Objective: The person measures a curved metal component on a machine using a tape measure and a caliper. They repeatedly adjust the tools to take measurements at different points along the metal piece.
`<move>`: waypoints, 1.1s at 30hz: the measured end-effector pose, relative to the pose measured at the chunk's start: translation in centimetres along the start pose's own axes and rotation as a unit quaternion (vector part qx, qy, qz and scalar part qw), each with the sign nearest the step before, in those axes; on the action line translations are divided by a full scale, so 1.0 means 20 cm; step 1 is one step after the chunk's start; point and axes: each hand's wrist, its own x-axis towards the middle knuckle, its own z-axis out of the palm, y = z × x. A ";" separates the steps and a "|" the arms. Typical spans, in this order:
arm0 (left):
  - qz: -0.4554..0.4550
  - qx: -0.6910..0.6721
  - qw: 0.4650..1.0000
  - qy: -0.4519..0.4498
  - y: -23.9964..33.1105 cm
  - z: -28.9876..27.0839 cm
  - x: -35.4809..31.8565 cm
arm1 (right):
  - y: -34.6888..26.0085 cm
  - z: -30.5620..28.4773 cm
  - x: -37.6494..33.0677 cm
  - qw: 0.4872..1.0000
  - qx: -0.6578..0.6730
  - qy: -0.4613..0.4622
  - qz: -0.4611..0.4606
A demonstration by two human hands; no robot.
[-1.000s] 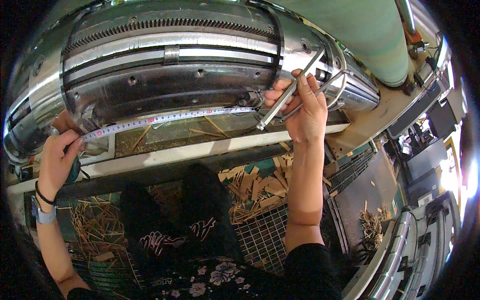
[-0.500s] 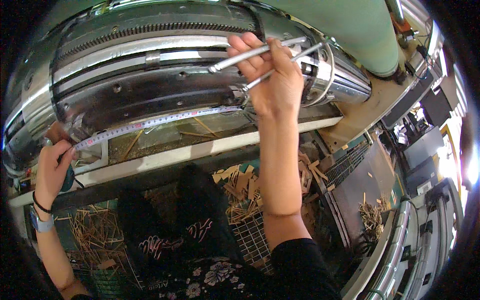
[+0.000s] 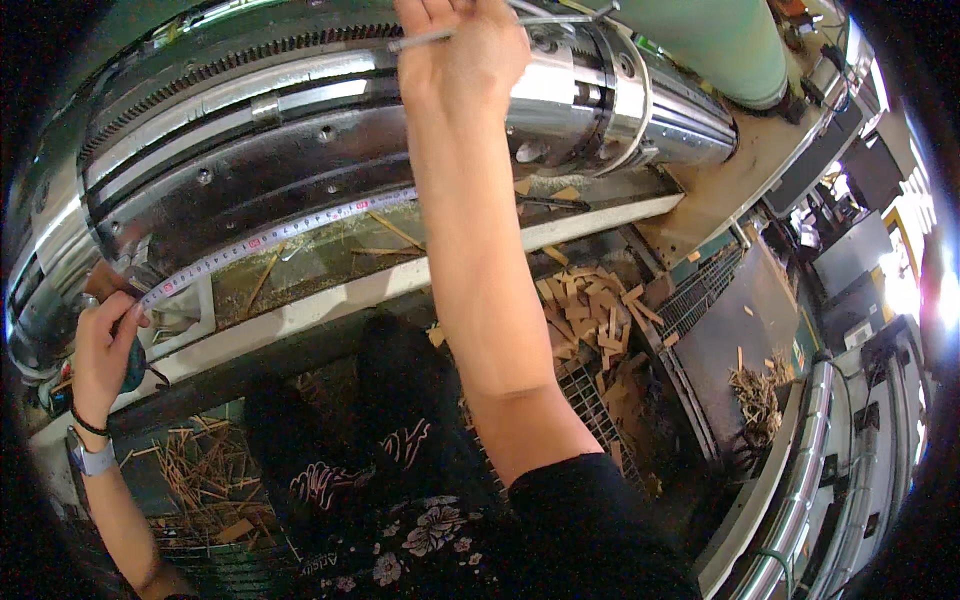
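Tape measure (image 3: 270, 235) runs along the lower face of the large metal drum (image 3: 330, 150), stretched from the left hand (image 3: 105, 345) toward the right forearm. The left hand's fingers clench the tape's case at the drum's left end. The right hand (image 3: 465, 50), raised over the drum, grasps a thin metal rod (image 3: 430, 38). Wood scraps (image 3: 590, 310) lie on the floor grating (image 3: 700, 295) below.
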 end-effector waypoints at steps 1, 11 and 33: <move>-0.001 -0.015 1.000 0.008 -0.02 0.01 -0.01 | 0.01 0.04 0.02 1.000 0.018 0.012 -0.012; 0.006 -0.003 1.000 0.014 -0.01 0.00 -0.02 | -0.01 0.04 -0.08 0.999 -0.001 0.037 -0.012; 0.084 -0.023 0.996 -0.023 -0.06 -0.03 -0.01 | -1.39 -0.84 0.17 0.620 -0.768 -0.015 0.159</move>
